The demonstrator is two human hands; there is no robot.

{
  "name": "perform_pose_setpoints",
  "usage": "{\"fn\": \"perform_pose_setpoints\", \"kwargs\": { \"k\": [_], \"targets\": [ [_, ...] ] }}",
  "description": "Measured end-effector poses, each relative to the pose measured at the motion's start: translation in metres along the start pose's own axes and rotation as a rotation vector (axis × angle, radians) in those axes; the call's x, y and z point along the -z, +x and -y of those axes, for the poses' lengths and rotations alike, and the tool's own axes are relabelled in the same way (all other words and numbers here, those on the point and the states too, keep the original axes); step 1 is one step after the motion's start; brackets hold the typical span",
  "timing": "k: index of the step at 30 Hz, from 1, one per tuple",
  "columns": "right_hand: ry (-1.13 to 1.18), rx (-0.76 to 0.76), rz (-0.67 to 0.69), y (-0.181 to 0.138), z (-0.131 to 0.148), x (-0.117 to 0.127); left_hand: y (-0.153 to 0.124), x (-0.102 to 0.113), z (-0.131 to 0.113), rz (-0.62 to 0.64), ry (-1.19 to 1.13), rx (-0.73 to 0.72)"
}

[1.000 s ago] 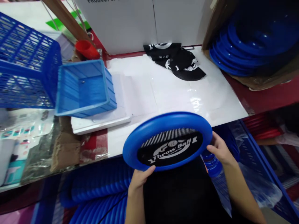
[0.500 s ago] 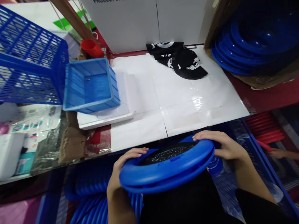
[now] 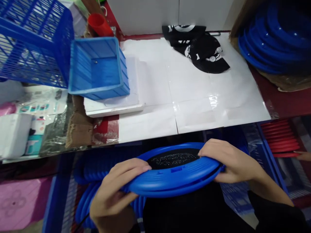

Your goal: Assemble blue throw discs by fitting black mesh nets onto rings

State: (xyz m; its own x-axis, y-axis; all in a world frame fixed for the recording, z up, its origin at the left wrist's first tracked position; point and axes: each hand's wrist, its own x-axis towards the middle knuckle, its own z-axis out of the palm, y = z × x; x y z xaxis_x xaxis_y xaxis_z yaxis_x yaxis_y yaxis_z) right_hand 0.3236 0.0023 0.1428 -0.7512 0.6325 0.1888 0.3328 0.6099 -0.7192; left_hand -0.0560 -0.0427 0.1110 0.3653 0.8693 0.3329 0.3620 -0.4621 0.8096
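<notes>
Far left, up top, a blue lattice basket [image 3: 34, 48] tips at an angle, with a white case [image 3: 16, 136] lying below it. Lower down sits a pink box [image 3: 21, 204], cut off by the frame's edge. Next along, a red cup [image 3: 99, 26] leans behind a light-blue bin [image 3: 104, 91]; the bin faces up, a small shiny spot at the far edge of its floor, and it stands on a white slab [image 3: 114, 111]. Under the table, blue rings [image 3: 87, 202] pack together in rows.

And here's the left hand [image 3: 116, 191], thumb and fingers clamped on the near left rim of a blue ring [image 3: 155, 181]! The ring sits tilted just below the edge of the white-topped table [image 3: 155, 126], black mesh [image 3: 170, 158] stretched across it, a dark gap running between its two rim layers. Behind, on the tabletop, overlapping black printed discs [image 3: 209, 56] lie flat. The right hand [image 3: 230, 160] grips the opposite rim, fingers over, thumb side under.

Further right, a cardboard box [image 3: 289, 82] holds nested blue round pieces [image 3: 259, 53]. Beneath, a blue crate [image 3: 267, 155] stands beside stacked red rings [image 3: 279, 136], another person's hand [image 3: 303, 156] at the lowest one.
</notes>
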Motion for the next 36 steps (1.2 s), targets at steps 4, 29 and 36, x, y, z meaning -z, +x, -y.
{"fn": "perform_pose_setpoints", "kwargs": {
  "k": [4, 29, 36],
  "targets": [
    [-0.082, 0.065, 0.073, 0.009, 0.018, -0.004, -0.022, 0.007, -0.021, 0.002, 0.129, 0.101],
    [0.080, 0.023, 0.074, 0.052, 0.036, -0.027, 0.021, 0.020, -0.049, 0.235, 0.329, -0.067],
    [0.069, 0.009, 0.121, 0.065, 0.041, -0.028, 0.048, 0.005, -0.075, 0.279, 0.403, -0.098]
  ]
}}
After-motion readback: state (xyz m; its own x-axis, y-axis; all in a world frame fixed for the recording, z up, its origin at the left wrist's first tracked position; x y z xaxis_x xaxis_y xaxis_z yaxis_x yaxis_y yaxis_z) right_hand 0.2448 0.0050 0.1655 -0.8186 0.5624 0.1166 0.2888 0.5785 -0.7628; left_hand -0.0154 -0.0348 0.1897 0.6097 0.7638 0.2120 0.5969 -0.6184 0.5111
